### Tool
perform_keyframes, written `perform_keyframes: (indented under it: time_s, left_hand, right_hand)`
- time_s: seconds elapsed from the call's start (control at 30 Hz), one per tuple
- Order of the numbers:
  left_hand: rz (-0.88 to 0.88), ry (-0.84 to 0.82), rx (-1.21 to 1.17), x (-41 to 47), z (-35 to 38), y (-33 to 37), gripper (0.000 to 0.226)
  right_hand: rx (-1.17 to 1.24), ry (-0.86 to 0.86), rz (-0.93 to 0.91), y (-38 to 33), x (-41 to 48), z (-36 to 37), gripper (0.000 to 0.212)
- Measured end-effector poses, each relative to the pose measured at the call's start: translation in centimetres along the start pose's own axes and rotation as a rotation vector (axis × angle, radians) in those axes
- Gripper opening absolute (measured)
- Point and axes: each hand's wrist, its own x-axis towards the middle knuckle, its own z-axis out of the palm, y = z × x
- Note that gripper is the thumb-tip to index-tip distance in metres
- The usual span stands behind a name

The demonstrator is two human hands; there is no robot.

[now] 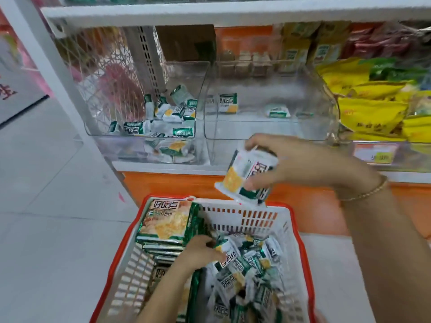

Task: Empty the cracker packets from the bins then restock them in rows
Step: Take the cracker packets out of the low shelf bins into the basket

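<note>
Two clear plastic bins stand side by side on the shelf. The left bin (pixel 98 127) holds several small green-and-white cracker packets (pixel 173 113). The right bin (pixel 326 96) holds only a few packets (pixel 228 102). Below them a white basket with a red rim (pixel 245 215) holds a heap of loose packets (pixel 247 273) and stacked large cracker bags (pixel 168 220). My right hand (pixel 300 164) grips a bunch of packets (pixel 245 176) between the right bin and the basket. My left hand (pixel 200 252) is down in the basket, pinching a packet (pixel 225 249) on the heap.
Yellow snack bags (pixel 370 108) fill the bin to the right, with a price tag (pixel 375 152) below. A white shelf board (pixel 210 12) runs above the bins. The shelf base is orange (pixel 175 183). Pale floor tiles (pixel 46 206) lie to the left.
</note>
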Motion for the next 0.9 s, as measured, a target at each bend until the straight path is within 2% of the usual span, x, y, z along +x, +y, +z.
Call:
perform_keyframes:
  time_s: [0.07,0.13,0.17,0.27,0.37,0.43,0.47,0.53,0.57,0.63,0.7,0.8,0.9]
  left_hand:
    - [-0.058,-0.066,0.005,0.9,1.1,-0.7,0.065]
    - [-0.093,-0.133,-0.012,1.2,2.3,-1.4,0.063]
    - [-0.103,-0.167,-0.037,1.4,2.9,-1.8,0.067]
    - [-0.121,-0.272,-0.157,1.6,4.8,-2.6,0.071]
    - [-0.121,-0.28,-0.125,1.6,6.9,-3.4,0.072]
    - [-0.101,-0.286,-0.105,1.9,7.7,-3.9,0.073]
    - [-0.061,-0.283,-0.05,1.8,7.7,-4.0,0.064]
    - [0.048,-0.247,0.077,2.3,7.3,-4.0,0.031]
    - [0.093,-0.223,0.103,2.5,6.7,-3.8,0.025]
    - [0.148,-0.143,0.09,2.8,4.8,-2.8,0.031]
    - [0.237,-0.02,0.075,2.5,2.1,-0.8,0.018]
    - [0.396,0.289,0.025,0.1,-2.9,3.8,0.029]
    - [0.626,0.548,-0.089,-3.7,-8.4,8.7,0.035]
  right_hand:
    - [-0.063,-0.123,0.078,2.3,0.8,4.4,0.05]
    - [-0.009,-0.196,0.213,5.6,2.2,8.9,0.043]
    - [0.078,-0.196,0.299,6.9,2.7,11.0,0.045]
    - [0.412,-0.142,0.587,10.3,4.0,16.6,0.083]
    - [0.525,-0.06,0.728,12.4,4.2,19.9,0.082]
    - [0.458,-0.063,0.735,13.4,4.3,21.1,0.074]
    - [0.39,-0.089,0.725,13.6,4.3,21.4,0.068]
    - [0.172,-0.179,0.668,13.5,4.4,20.8,0.049]
    - [0.071,-0.207,0.641,13.5,4.5,20.2,0.044]
    - [-0.067,-0.179,0.567,13.0,5.0,18.7,0.044]
    - [-0.056,-0.079,0.468,11.4,5.1,16.2,0.041]
    - [0.096,0.2,0.245,7.0,5.0,11.5,0.042]
    - [0.257,0.514,0.059,2.3,5.0,6.2,0.043]
